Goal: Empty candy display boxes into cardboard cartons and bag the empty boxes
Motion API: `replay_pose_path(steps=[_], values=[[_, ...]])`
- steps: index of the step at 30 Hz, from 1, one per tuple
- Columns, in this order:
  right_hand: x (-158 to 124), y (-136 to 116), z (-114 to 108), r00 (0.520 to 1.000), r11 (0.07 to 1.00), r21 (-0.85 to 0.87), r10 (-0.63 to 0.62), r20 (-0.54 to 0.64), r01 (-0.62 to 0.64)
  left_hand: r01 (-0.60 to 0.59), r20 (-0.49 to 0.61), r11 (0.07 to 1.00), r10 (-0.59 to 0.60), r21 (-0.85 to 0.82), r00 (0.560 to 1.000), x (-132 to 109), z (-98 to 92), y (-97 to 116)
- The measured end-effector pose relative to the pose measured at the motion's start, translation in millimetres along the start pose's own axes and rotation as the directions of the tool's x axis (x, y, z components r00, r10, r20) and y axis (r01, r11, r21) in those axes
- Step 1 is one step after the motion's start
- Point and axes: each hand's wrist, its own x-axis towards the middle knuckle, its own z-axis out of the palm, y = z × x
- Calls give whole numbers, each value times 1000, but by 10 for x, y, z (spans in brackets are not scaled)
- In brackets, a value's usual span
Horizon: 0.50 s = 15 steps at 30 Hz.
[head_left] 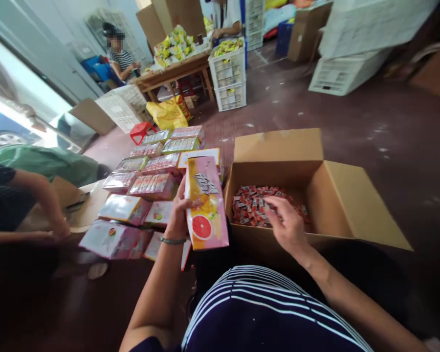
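My left hand [179, 210] is wrapped round the left side of a pink and yellow carton [207, 203] with a grapefruit picture, held upright and slightly tilted. Over an open cardboard box [328, 195], my right hand [288, 222] hovers with its fingers apart and slightly bent, and nothing can be clearly made out between them. Small red and white packets [251, 205] lie loose in a heap inside that box, just beyond the fingertips. Rows of packed cartons [152, 186] stand left of the held carton.
At the left, another person's arms [46, 200] reach over an open cardboard box. Two people are at a wooden table [179, 66] with yellow-green packets at the back. White crates [231, 83], a red stool [141, 132] and a yellow bag [168, 115] stand on the floor.
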Motion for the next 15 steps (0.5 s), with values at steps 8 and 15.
replay_pose_path(steps=[8,15], values=[[486,-589,-296,518,576,-177,-505,690,798,251,334,962,-271,103,903,132,741,-403],[511,-462,-477,641,784,-6,-502,580,620,501,473,864,-423,-47,773,331,612,-815]])
